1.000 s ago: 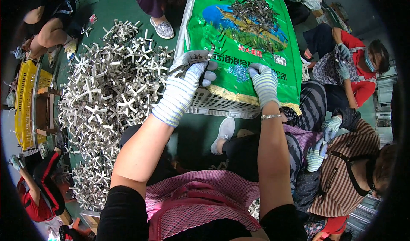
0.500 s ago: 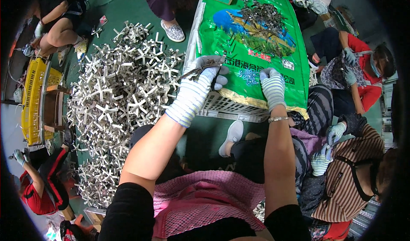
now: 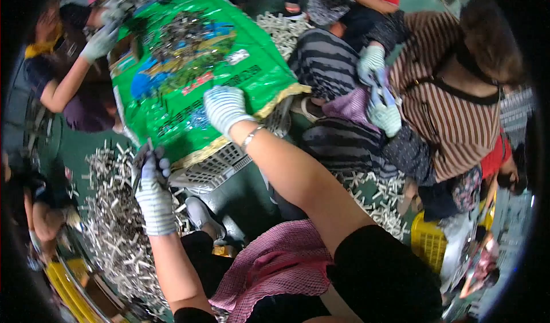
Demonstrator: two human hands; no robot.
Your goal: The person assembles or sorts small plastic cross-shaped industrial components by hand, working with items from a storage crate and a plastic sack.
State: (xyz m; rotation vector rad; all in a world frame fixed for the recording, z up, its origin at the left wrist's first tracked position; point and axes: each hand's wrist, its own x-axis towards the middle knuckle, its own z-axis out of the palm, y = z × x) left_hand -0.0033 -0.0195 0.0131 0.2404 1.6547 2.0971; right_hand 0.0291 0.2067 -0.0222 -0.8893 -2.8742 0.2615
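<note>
Head view: striped-gloved left hand [image 3: 152, 173] clutches dark metal strips [image 3: 137, 177]; I can't tell striped-gloved right hand's [image 3: 224, 109] grip; white slotted crate [image 3: 215, 173] under green sack [image 3: 264, 74].

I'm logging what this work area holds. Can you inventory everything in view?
Bag: one, green, printed, spread over the crate
Crate: one, pale grey, under the bag
Metal pieces: a pile, dark grey, on the bag
Small pieces: a cluster, blue, on the bag
Box: one, brown, bag's left edge
Star-shaped parts: too many to count, off-white, floor left and right
Yellow crates: at least two, yellow, lower left and lower right
Other people: several, varied clothing, around the edges
Shoe: one, grey, below the crate
Apron: one, pink checked, lower middle
Bracelet: one, silvery, right wrist
Left hand: one, pale striped glove, holding dark strips
Right hand: one, pale striped glove, over the bag
</note>
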